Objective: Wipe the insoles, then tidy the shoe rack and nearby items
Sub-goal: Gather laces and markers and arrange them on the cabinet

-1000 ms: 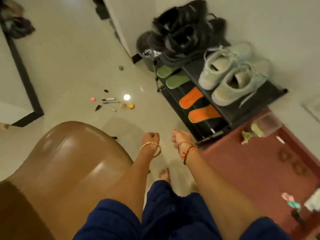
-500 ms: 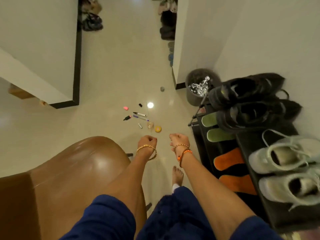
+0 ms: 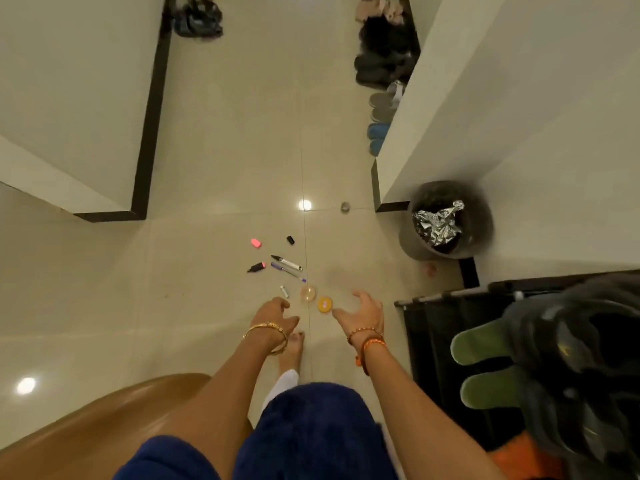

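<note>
- The small things scattered on the floor (image 3: 221, 306) lie straight ahead of both hands, just past the fingertips; the shoe rack (image 3: 450, 341) with the green insoles (image 3: 485, 344) on its shelf stands off to the right, beside the right arm.
- The yellow round lid (image 3: 325, 304) sits nearest, just left of the right hand (image 3: 362, 311), close to its thumb; the clear round piece (image 3: 307, 293) lies just beyond it, between the two hands.
- The left hand (image 3: 273, 313) is nearer the small white cap (image 3: 284, 291), which lies just ahead of its knuckles.
- The two pens (image 3: 287, 266) lie farther out, side by side, their long axes running from upper left to lower right, across the line of reach. The black and pink marker (image 3: 256, 267), the pink cap (image 3: 256, 243) and the black cap (image 3: 290, 240) are farther still.
- The right hand is spread wide, fingers curved, palm turned toward the left, holding nothing.
- The left hand is palm down, fingers loosely curled and part way apart, also empty.
- Both arms are stretched forward and down over the floor, roughly parallel.
- Judging by this, the right hand is best placed for the yellow lid; the pens need a further reach and a pinch across their width.
</note>
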